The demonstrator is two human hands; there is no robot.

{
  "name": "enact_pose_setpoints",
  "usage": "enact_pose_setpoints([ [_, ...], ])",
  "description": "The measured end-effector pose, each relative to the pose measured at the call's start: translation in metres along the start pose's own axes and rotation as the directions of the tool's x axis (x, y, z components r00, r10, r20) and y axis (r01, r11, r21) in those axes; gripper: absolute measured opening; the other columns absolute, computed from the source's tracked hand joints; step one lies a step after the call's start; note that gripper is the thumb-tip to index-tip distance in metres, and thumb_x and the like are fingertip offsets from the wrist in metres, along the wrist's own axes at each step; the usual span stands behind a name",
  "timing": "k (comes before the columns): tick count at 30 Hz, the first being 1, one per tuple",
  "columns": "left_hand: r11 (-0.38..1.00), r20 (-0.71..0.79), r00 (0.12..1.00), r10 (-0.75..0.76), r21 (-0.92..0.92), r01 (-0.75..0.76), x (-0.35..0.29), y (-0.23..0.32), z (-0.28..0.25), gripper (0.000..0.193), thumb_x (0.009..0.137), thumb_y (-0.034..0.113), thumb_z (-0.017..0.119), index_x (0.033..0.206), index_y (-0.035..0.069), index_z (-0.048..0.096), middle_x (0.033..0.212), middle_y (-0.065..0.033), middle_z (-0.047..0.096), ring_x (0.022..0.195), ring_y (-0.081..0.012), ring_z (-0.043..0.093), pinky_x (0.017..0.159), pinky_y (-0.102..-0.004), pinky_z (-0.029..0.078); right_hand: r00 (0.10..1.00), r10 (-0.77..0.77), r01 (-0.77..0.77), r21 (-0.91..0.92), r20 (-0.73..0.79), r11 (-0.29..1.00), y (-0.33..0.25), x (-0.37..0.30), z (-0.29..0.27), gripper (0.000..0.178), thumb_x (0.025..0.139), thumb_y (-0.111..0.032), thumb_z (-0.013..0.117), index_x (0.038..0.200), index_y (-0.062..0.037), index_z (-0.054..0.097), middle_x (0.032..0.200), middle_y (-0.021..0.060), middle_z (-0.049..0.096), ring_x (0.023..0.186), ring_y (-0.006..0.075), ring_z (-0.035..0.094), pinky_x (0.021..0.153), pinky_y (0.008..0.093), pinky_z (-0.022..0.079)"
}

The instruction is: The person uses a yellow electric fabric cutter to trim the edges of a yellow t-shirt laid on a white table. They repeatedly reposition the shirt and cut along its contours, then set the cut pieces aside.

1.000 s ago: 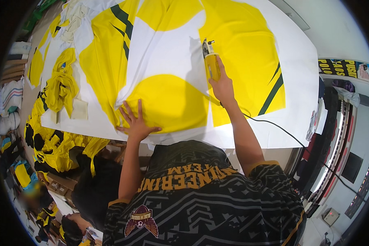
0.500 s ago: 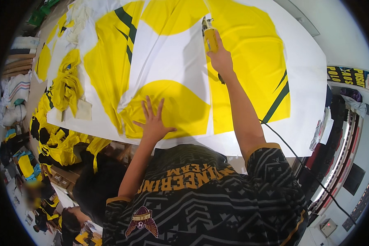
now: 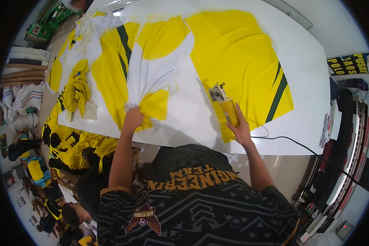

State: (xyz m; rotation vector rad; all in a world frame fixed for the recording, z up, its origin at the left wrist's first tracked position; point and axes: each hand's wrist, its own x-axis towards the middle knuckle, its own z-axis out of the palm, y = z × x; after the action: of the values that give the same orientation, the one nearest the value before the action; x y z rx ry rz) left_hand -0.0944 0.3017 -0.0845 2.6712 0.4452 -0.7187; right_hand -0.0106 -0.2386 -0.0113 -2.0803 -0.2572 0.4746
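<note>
My left hand (image 3: 134,119) is closed on a bunched edge of yellow and white fabric (image 3: 158,67), whose folds fan out from the fist. Over the near left corner of a separate yellow panel (image 3: 242,49), my right hand (image 3: 242,129) has its thumb and fingers around the rear of a yellow-bodied electric fabric cutter (image 3: 230,112). The cutter's metal head points away from me. A dark green stripe (image 3: 277,100) crosses the panel's right side. White tabletop shows between the two pieces of fabric.
The large white table (image 3: 305,102) carries a crumpled yellow cloth (image 3: 76,88) at its left. A black cord (image 3: 295,141) runs off to the right. Yellow and black cloth (image 3: 76,147) is heaped beside the table's left edge. Other people (image 3: 71,215) are at lower left.
My left hand has gone from spread flat to gripping the fabric, gathering it leftward. My right hand has brought the cutter back toward me. A gap has opened between the fabric pieces.
</note>
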Motion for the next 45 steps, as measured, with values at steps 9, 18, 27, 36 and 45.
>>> enact_pose_setpoints([
  [9, 0.867, -0.256, 0.965, -0.056, -0.491, -0.08, -0.051, 0.024, -0.027, 0.036, 0.101, 0.027, 0.077, 0.125, 0.002, 0.07, 0.113, -0.0117, 0.074, 0.1, -0.0295, 0.074, 0.088, -0.0406, 0.059, 0.972, 0.097, -0.079, 0.089, -0.216, 0.993, 0.011, -0.078, -0.058, 0.09, 0.099, 0.0, 0.071, 0.179, -0.008, 0.031, 0.174, 0.0228, 0.051, 0.16, 0.0343, 0.051, 0.129, 0.0408, 0.042],
  [18, 0.988, -0.096, 0.99, 0.103, 0.126, -0.09, 0.019, 0.085, -0.04, 0.118, 0.084, 0.082, 0.08, 0.181, 0.04, 0.026, 0.193, -0.0107, -0.004, 0.177, -0.0396, -0.001, 0.118, -0.0954, 0.013, 0.961, 0.247, -0.27, -0.242, -0.121, 0.932, -0.068, -0.06, 0.062, 0.092, 0.1, -0.017, 0.08, 0.179, -0.031, 0.036, 0.122, 0.0276, 0.072, 0.109, 0.0456, 0.073, 0.104, 0.053, 0.056],
  [27, 0.969, -0.166, 0.955, 0.246, 0.07, -0.238, 0.021, 0.036, -0.019, 0.13, 0.075, 0.088, 0.08, 0.182, 0.042, 0.023, 0.193, -0.0096, -0.007, 0.177, -0.039, -0.007, 0.113, -0.0982, 0.0, 0.936, 0.254, -0.299, -0.171, -0.243, 0.939, -0.099, -0.011, 0.157, 0.093, 0.103, -0.015, 0.069, 0.182, -0.028, 0.023, 0.116, 0.0365, 0.071, 0.105, 0.0541, 0.072, 0.096, 0.0572, 0.058],
  [36, 0.967, -0.158, 0.954, 0.253, 0.021, -0.253, 0.012, 0.044, -0.025, 0.127, 0.078, 0.083, 0.082, 0.182, 0.039, 0.024, 0.193, -0.01, -0.004, 0.177, -0.0386, -0.006, 0.113, -0.0985, 0.0, 0.905, 0.177, -0.268, -0.196, -0.388, 0.943, -0.117, 0.035, 0.186, 0.097, 0.103, -0.014, 0.067, 0.184, -0.0265, 0.016, 0.1, 0.0336, 0.072, 0.092, 0.0541, 0.071, 0.085, 0.0597, 0.056],
  [45, 0.954, -0.241, 0.927, 0.287, -0.013, -0.299, 0.014, 0.04, -0.018, 0.124, 0.077, 0.083, 0.081, 0.181, 0.038, 0.03, 0.193, -0.0112, 0.001, 0.177, -0.04, -0.001, 0.112, -0.0986, 0.0, 0.879, 0.273, -0.349, -0.138, -0.391, 0.927, -0.127, 0.062, 0.181, 0.098, 0.102, -0.01, 0.07, 0.183, -0.0279, 0.018, 0.141, 0.0318, 0.073, 0.083, 0.0425, 0.077, 0.08, 0.0493, 0.064],
])
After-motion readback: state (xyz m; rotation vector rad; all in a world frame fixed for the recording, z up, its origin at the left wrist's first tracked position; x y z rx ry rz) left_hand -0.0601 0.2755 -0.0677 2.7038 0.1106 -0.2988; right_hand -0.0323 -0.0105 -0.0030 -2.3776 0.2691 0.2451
